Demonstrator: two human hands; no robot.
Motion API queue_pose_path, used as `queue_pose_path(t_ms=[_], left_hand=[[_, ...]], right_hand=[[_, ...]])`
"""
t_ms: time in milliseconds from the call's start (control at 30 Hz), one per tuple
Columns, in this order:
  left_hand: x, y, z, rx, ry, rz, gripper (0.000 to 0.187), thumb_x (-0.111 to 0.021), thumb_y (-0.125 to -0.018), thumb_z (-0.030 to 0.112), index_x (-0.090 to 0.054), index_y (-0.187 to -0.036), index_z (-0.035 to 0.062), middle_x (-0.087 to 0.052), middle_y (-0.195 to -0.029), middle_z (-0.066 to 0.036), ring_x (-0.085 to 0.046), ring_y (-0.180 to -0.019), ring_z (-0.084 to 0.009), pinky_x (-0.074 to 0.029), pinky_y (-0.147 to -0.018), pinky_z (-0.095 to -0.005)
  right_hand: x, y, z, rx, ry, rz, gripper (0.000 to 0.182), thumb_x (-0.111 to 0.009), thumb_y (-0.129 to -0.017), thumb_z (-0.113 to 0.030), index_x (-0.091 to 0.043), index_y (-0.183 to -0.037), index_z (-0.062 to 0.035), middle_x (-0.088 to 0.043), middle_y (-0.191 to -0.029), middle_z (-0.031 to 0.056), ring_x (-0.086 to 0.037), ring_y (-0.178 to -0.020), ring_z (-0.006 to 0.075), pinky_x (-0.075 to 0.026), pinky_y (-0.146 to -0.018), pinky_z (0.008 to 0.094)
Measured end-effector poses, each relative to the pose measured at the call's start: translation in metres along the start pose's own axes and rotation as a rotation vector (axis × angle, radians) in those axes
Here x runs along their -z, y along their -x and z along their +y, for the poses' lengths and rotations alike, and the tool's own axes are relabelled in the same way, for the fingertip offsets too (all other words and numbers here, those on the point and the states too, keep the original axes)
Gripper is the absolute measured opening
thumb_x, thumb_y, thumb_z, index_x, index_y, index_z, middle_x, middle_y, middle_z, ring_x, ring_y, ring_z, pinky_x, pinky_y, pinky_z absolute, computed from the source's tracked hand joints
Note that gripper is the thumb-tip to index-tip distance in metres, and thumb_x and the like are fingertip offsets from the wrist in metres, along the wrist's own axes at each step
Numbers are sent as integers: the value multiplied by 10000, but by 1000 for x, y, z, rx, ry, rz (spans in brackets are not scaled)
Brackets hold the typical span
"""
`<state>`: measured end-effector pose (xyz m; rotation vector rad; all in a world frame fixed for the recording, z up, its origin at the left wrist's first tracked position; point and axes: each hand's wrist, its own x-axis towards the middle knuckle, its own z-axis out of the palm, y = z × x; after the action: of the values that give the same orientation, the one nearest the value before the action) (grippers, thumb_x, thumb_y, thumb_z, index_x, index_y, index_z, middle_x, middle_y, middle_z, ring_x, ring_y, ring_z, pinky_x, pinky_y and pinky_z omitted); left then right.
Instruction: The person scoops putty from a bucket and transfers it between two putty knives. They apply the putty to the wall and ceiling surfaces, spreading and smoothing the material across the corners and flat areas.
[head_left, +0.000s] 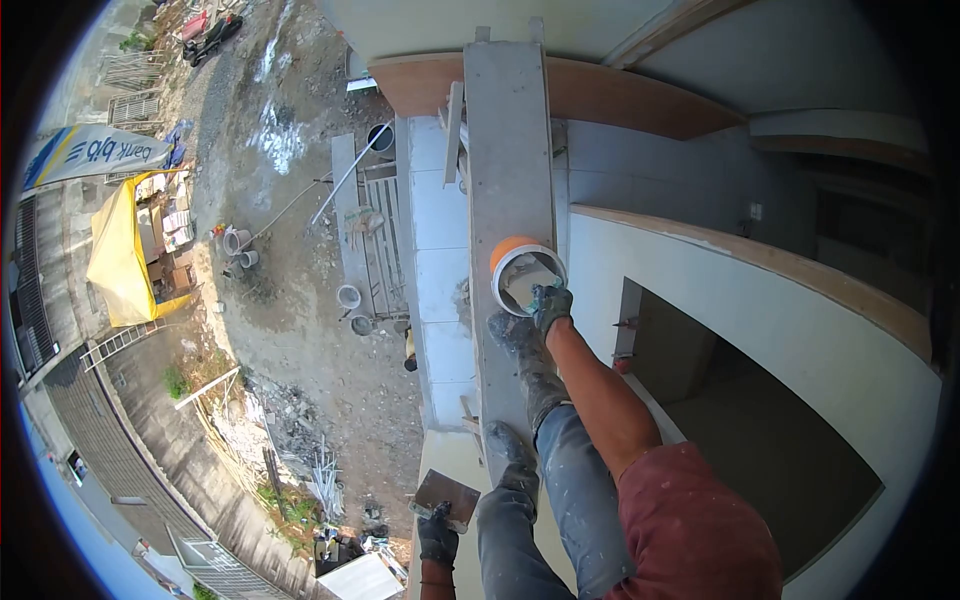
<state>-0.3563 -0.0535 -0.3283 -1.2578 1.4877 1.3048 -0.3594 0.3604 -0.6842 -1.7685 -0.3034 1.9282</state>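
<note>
My right hand (pixel 551 305), in a dark glove, is closed at the near rim of an orange bucket (pixel 512 247) with a white rim. Grey wet mix (pixel 527 280) shows inside; what the fingers grip is hidden. The bucket stands on a long grey plank (pixel 510 150), just beyond my boots. Low at the left, my left hand (pixel 437 535), also gloved, grips a plastering trowel (pixel 447 498) with a flat rectangular plate. That trowel is out past the plank's left edge, apart from the bucket.
My boots (pixel 513 440) stand on the narrow plank, high above muddy ground (pixel 330 300). To the right rises a pale wall (pixel 720 310) with a dark opening (pixel 760 430). Below at the left are pails (pixel 348 296), a wooden pallet (pixel 383 240) and a yellow tarp (pixel 125 255).
</note>
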Motion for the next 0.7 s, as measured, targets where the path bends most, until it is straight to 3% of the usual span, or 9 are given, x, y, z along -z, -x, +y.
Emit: queue_pose_path(t_ms=[33, 233, 367, 500, 567, 633, 667, 700], left_hand=[[0, -1, 1, -7, 8, -9, 518, -671, -839, -15, -535, -1333, 58, -638, -1178, -104, -658, -1032, -291, -561, -863, -421], [-24, -11, 14, -53, 47, -31, 595, -651, -811, -85, -520, -1370, 71, -628, -1231, -99, -635, -1097, -284, -545, -942, -425], [-82, -37, 53, -74, 26, -340, 523, -659, -860, -67, -541, -1353, 61, -630, -1247, -72, -635, -1107, -241, -540, -950, -393], [-173, -59, 101, -123, -166, -569, 334, -664, -952, 71, -596, -1279, 45, -654, -1197, -53, -636, -1081, -187, -523, -930, -326], [-210, -69, 117, -127, -203, -752, 275, -660, -940, 69, -632, -1208, 16, -683, -1141, -70, -652, -1062, -185, -533, -898, -325], [-246, -57, 129, -180, -213, -861, 263, -668, -926, 65, -644, -1181, 6, -695, -1117, -81, -664, -1035, -188, -542, -878, -327], [-260, -48, 132, -206, -246, -933, 261, -675, -911, 64, -651, -1163, 0, -703, -1091, -94, -674, -1009, -194, -551, -859, -337], [-266, -38, 129, -228, -259, -974, 261, -679, -904, 64, -655, -1154, -4, -707, -1078, -101, -679, -996, -197, -556, -849, -342]], right_hand=[[3, 6, -2, -39, -143, -51, 389, -679, -839, 7, -623, -1224, 3, -668, -981, 119, -659, -820, 232, -560, -749, 371], [5, 70, -39, 1, 117, -98, 377, -678, -871, 11, -632, -1246, 5, -677, -1111, 97, -666, -944, 230, -564, -813, 381], [-4, 139, -89, 111, 275, -200, 370, -659, -905, 4, -621, -1273, 2, -676, -1135, 75, -661, -954, 193, -561, -825, 353], [-26, 237, -157, 201, 305, -432, 371, -661, -918, -9, -620, -1286, -1, -679, -1142, 66, -657, -948, 158, -554, -821, 311], [-37, 289, -193, 213, 318, -426, 300, -669, -926, -32, -646, -1224, -13, -688, -1085, 50, -644, -912, 128, -543, -796, 280], [-38, 332, -232, 430, 685, -441, 152, -665, -932, -67, -657, -1077, -21, -689, -1003, 47, -645, -836, 137, -547, -742, 281], [-43, 350, -245, 517, 678, -470, 60, -681, -931, -94, -650, -941, -43, -680, -896, 21, -618, -760, 101, -529, -677, 267], [-47, 367, -261, 534, 677, -483, 60, -681, -931, -94, -650, -941, -43, -680, -896, 21, -618, -760, 101, -529, -677, 267]])
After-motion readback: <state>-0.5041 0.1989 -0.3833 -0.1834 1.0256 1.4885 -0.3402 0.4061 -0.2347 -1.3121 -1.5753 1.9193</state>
